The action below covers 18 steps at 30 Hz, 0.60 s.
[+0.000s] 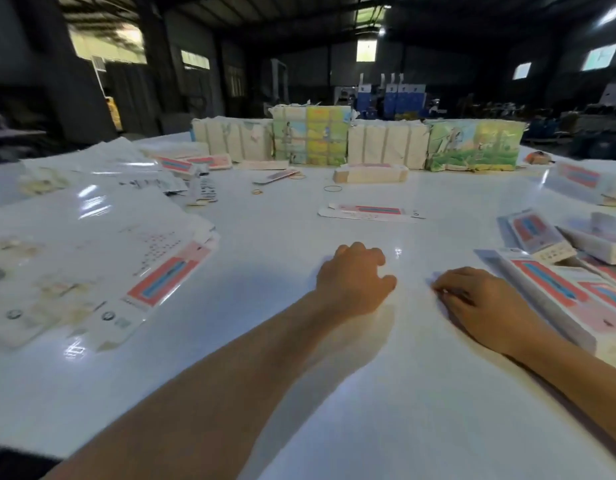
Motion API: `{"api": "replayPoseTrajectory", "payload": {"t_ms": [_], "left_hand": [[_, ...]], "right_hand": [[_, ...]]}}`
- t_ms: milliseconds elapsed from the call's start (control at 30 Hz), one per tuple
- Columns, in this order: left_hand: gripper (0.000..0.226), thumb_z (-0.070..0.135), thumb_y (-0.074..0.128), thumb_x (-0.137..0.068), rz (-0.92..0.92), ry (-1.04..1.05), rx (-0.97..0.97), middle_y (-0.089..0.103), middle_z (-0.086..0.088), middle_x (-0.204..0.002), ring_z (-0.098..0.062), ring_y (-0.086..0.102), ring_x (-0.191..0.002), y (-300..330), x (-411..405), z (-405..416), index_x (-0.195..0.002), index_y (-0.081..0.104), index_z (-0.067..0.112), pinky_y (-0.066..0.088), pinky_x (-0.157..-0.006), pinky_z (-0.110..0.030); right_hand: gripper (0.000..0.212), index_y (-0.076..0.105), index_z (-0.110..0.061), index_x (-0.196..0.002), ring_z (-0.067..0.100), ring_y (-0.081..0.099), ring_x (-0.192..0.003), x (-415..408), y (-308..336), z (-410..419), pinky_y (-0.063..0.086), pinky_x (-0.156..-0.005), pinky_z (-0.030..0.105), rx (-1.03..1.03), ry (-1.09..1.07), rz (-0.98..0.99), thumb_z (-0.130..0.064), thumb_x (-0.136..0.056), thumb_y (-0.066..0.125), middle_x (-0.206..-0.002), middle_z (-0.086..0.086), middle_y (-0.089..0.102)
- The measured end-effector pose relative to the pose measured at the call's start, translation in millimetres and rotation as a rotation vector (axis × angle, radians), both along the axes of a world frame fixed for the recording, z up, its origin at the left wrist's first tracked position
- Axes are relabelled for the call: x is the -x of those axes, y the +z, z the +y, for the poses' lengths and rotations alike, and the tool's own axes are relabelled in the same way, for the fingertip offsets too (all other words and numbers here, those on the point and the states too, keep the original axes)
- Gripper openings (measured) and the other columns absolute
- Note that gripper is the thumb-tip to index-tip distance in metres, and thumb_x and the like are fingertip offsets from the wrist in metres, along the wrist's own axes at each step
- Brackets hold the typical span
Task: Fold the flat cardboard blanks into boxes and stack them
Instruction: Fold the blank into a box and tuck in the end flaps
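Observation:
My left hand [355, 277] rests on the white table [299, 341] with its fingers loosely curled and nothing in it. My right hand [483, 301] lies beside it, fingertips down on the table, just left of a long folded box [555, 299] printed red and blue. One flat blank [368, 213] lies alone beyond my hands. A spread pile of flat blanks [154, 285] covers the table's left side. More folded boxes [538, 233] sit at the right edge.
Wrapped bundles of printed cardboard [310, 140] stand in a row across the far side, with one low box [370, 173] in front of them. Rubber bands [333, 188] lie loose near it. A dim warehouse lies behind.

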<state>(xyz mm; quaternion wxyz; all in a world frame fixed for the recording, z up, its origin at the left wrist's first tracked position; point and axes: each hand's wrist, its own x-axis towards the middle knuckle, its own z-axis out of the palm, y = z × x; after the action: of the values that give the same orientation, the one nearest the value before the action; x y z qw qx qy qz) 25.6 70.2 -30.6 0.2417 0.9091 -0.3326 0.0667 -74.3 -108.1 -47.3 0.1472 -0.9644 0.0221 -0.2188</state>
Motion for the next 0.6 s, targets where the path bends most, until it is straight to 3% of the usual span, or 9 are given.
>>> {"api": "replayPoseTrajectory", "payload": {"t_ms": [167,300,433,600], "left_hand": [[0.047,0.038,0.061,-0.077,0.084,0.47,-0.18,0.046,-0.01,-0.124,-0.028,0.039,-0.117,38.5,-70.8,103.0,-0.118,0.053,0.018,0.04,-0.088,-0.037],[0.089,0.064,0.069,-0.065,0.157,0.776,-0.433,0.038,-0.017,-0.131,-0.034,0.033,-0.124,42.1,-91.7,192.6,-0.132,0.038,0.014,0.035,-0.102,-0.043],[0.1,0.07,0.073,-0.055,0.182,0.863,-0.484,0.041,-0.017,-0.127,-0.034,0.038,-0.12,30.2,-88.6,227.5,-0.128,0.037,0.013,0.038,-0.098,-0.045],[0.103,0.059,0.083,-0.051,0.301,0.935,-0.347,0.045,-0.018,-0.128,-0.034,0.043,-0.117,39.3,-85.2,219.4,-0.128,0.036,0.009,0.041,-0.099,-0.043]], "right_hand": [[0.021,0.072,-0.012,-0.092,0.024,0.058,-0.106,-1.7,-2.2,-2.6,0.035,-0.082,0.024,-0.025,-0.012,0.025,0.0,-0.086,0.057,-0.108,0.005,0.067],[0.021,0.073,-0.012,-0.092,0.024,0.058,-0.101,-1.8,-1.2,-2.0,0.034,-0.08,0.026,-0.022,-0.018,0.036,0.0,-0.086,0.056,-0.108,0.006,0.067],[0.02,0.073,-0.01,-0.091,0.027,0.059,-0.099,-1.5,-0.3,1.0,0.036,-0.08,0.028,-0.022,-0.015,0.022,0.001,-0.085,0.058,-0.106,0.009,0.068],[0.019,0.073,-0.011,-0.091,0.026,0.059,-0.095,1.7,-0.2,0.7,0.036,-0.079,0.028,-0.014,-0.013,0.023,0.0,-0.086,0.058,-0.105,0.008,0.068]]}}
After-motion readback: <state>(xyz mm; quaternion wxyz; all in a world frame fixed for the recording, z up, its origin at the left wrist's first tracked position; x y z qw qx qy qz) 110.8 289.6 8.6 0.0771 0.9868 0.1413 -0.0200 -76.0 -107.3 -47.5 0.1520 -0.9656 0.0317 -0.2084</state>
